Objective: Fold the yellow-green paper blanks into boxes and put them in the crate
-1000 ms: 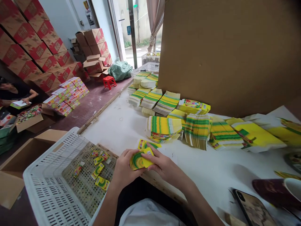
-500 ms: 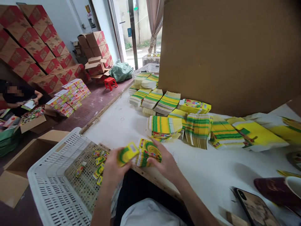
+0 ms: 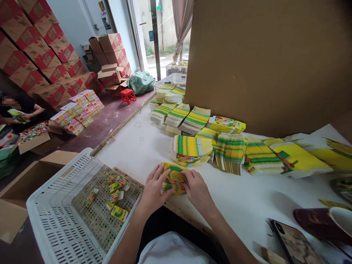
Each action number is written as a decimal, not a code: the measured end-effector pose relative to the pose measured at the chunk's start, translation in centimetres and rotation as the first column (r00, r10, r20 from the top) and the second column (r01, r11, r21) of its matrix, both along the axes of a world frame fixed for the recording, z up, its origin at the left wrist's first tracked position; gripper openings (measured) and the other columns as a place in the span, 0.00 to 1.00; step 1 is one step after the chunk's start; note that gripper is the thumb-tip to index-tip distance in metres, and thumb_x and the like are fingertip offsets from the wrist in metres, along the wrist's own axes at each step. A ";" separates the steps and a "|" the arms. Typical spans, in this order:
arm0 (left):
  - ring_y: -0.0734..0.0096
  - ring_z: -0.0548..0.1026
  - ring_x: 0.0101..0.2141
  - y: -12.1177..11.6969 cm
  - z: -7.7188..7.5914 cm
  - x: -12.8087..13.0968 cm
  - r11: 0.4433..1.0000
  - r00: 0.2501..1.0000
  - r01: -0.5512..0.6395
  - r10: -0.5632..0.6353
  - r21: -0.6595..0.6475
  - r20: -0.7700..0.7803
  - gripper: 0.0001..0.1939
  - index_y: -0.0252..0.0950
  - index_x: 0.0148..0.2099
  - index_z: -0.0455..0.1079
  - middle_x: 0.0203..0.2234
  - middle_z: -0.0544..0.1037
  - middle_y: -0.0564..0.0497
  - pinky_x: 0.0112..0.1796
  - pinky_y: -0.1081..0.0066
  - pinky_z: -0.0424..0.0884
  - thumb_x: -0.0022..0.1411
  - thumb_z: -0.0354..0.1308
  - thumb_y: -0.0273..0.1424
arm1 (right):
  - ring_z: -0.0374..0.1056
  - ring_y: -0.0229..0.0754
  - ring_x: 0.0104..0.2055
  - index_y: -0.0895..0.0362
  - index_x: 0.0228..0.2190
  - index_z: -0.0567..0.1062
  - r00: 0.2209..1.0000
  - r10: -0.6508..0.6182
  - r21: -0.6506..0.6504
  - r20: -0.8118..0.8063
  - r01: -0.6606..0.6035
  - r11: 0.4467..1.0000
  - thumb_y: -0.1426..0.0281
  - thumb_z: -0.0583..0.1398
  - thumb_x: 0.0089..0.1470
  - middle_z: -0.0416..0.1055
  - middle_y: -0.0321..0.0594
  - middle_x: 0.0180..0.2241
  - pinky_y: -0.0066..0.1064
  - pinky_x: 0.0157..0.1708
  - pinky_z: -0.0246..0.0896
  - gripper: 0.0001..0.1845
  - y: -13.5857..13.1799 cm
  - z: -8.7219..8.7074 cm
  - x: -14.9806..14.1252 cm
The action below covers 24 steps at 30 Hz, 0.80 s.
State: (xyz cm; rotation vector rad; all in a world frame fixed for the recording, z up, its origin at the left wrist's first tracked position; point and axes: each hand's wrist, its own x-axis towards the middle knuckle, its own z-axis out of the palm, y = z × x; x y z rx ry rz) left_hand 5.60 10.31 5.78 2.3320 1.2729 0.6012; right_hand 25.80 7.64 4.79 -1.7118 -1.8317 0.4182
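Note:
A small stack of flattened yellow and green cartons (image 3: 174, 178) stands at the near edge of the white table. My left hand (image 3: 157, 185) curls round its left side, thumb along the front. Against the right end, my right hand (image 3: 196, 187) has its thumb and fingers closed on the cartons. Below and to the left, a white plastic crate (image 3: 59, 216) holds several small folded cartons (image 3: 119, 213) scattered over its slotted bottom. Directly beyond my hands lies a larger bundle of flat cartons (image 3: 189, 148).
More carton bundles (image 3: 231, 150) run along a big brown cardboard panel (image 3: 264, 66). At right are a phone (image 3: 294, 242) and a dark red cup (image 3: 313, 218). An open cardboard box (image 3: 13, 198) is left of the crate. A co-worker (image 3: 24, 112) sits far left.
My left hand has moved right from above the crate to the stack. The folded carton it held now lies in the crate. My right hand stays at the stack.

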 end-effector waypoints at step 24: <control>0.50 0.64 0.65 -2.0 0.5 2.1 0.967 0.566 -0.174 0.253 -0.186 0.784 0.46 0.45 0.72 0.48 0.67 0.61 0.38 0.60 0.51 0.68 0.60 0.63 0.52 | 0.71 0.42 0.34 0.51 0.40 0.66 0.600 0.024 -0.026 -0.800 -0.074 0.997 0.61 0.68 0.50 0.71 0.35 0.32 0.34 0.34 0.71 0.20 -0.1 1.1 -0.4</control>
